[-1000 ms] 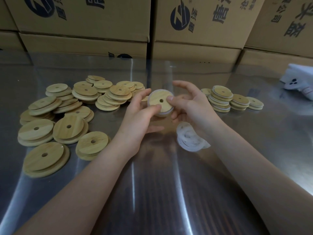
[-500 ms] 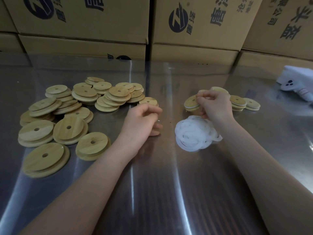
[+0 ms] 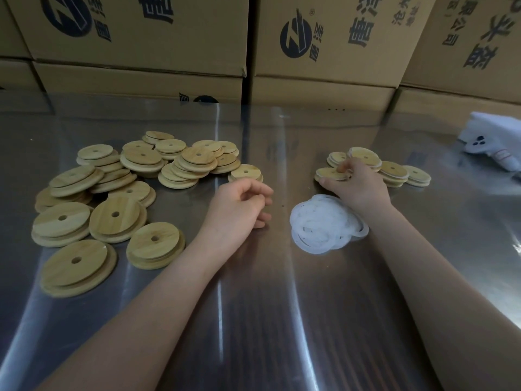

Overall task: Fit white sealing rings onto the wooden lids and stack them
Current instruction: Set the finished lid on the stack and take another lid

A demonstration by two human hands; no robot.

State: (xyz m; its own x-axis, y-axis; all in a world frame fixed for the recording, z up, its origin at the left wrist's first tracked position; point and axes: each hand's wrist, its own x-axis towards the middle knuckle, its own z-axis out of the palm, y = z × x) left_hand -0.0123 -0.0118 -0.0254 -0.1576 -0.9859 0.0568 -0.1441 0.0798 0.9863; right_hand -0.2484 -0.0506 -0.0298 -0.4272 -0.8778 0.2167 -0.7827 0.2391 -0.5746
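Gripping a wooden lid (image 3: 329, 173) with the right hand (image 3: 358, 187): fingers curled over its top, thumb at the near edge, lid held low at the front of the finished stacks (image 3: 392, 172). Too hidden by the fingers to tell whether lying flat or just above what sits under it. Left hand (image 3: 239, 206) loosely curled, holding nothing, resting on the metal table (image 3: 282, 320). Heap of white sealing rings (image 3: 324, 225) just below the right wrist, touching it or nearly so. Spread of bare lids (image 3: 118, 193) well out to the left, some piled 2 or 3 high.

Likely trouble: letting go off-centre and sliding or tipping the short stack on slick steel; pulling the wrist back through the rings and scattering or tangling them; perhaps a ring seated unevenly and working loose under the next lid.

Behind, cardboard boxes (image 3: 141, 38) printed with a round dark logo around a Z-like mark, plus large Chinese characters, the first apparently 唐; smaller print too blurred to read. At far right, a white bundle (image 3: 496, 142) showing 3 dark dots.
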